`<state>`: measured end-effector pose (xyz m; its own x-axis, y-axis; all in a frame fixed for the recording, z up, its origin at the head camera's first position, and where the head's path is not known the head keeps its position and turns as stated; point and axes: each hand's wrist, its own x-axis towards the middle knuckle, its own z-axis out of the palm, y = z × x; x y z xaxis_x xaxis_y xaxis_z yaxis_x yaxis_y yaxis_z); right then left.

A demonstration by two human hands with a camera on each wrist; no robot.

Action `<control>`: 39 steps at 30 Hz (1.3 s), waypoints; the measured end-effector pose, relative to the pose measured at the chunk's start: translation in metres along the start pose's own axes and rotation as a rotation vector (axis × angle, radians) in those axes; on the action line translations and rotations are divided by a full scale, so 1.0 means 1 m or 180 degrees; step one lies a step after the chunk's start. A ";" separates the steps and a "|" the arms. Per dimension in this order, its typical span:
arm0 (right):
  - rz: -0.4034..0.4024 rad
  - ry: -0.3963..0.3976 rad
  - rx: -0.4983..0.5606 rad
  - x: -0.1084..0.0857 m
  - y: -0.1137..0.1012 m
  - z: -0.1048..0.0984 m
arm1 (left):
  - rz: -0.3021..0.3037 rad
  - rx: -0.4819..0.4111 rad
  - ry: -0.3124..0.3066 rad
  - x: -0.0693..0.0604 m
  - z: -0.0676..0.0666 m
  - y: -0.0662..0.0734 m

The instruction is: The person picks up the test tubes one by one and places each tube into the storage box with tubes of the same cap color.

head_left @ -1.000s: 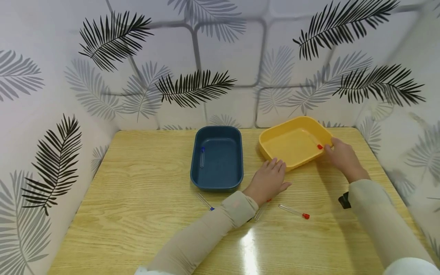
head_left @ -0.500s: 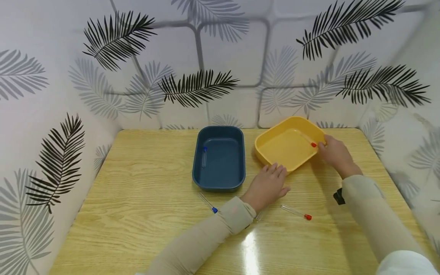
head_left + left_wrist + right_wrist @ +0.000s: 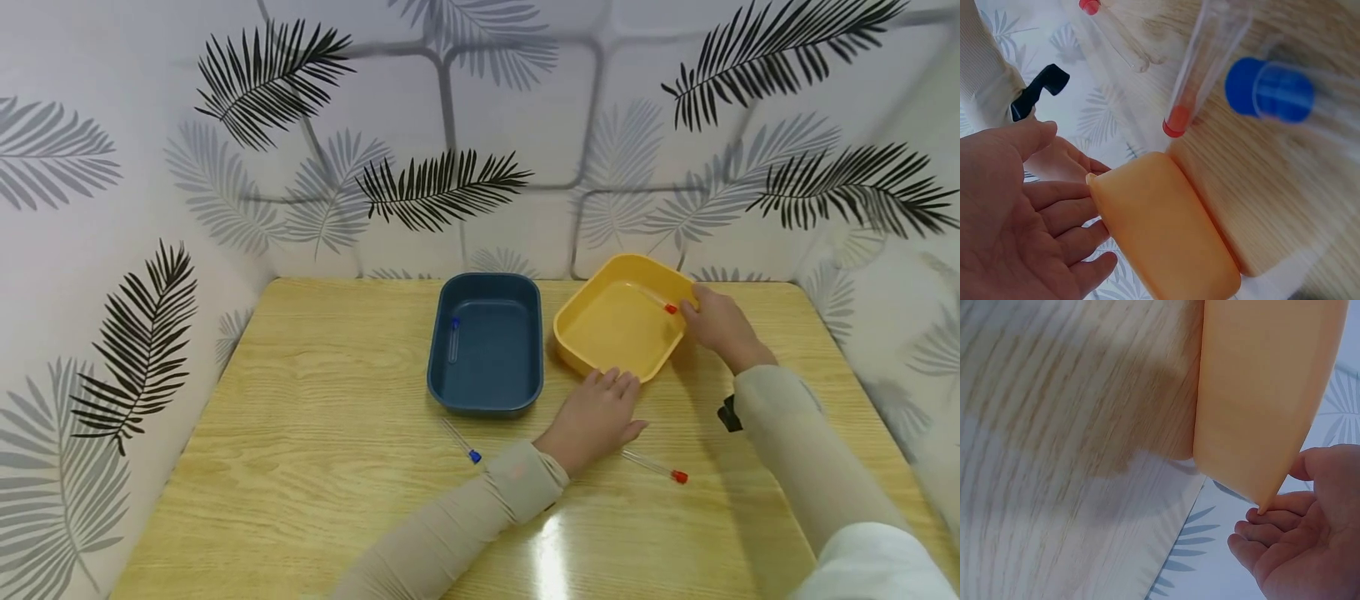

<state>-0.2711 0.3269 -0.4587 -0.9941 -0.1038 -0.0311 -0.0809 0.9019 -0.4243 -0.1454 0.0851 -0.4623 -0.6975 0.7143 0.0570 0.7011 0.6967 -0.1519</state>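
Note:
A yellow tray sits at an angle at the back right, a red-capped test tube inside it. My right hand pinches its right-hand rim, thumb on one side and fingers on the other. Fairly straight fingers of my left hand touch the tray's near corner. On the table lie a second red-capped tube and a blue-capped tube. Beneath my left hand, another red-capped tube shows in the left wrist view but is hidden in the head view.
Left of the yellow tray stands a dark blue tray holding a blue-capped tube. A leaf-patterned wall covering borders the wooden table at the back and sides. A black strap hangs by my right wrist.
The yellow tray has turned counterclockwise and shifted left towards the blue tray, both hands staying on it. The whole head view has drifted slightly.

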 end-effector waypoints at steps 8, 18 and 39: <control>-0.0039 -0.0060 -0.0054 0.008 -0.007 -0.001 | 0.0051 0.0000 -0.0016 0.000 -0.001 0.005; -0.0137 -0.0180 -0.0053 0.015 -0.018 -0.002 | 0.0153 -0.0038 -0.0089 0.002 -0.001 0.015; -0.0517 -0.0392 -0.0151 0.033 -0.046 0.004 | 0.0255 -0.0044 0.0196 0.010 0.004 0.032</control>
<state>-0.2995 0.2806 -0.4441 -0.9516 -0.2973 -0.0773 -0.2456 0.8876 -0.3898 -0.1304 0.1146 -0.4710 -0.6289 0.7702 0.1057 0.7566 0.6377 -0.1448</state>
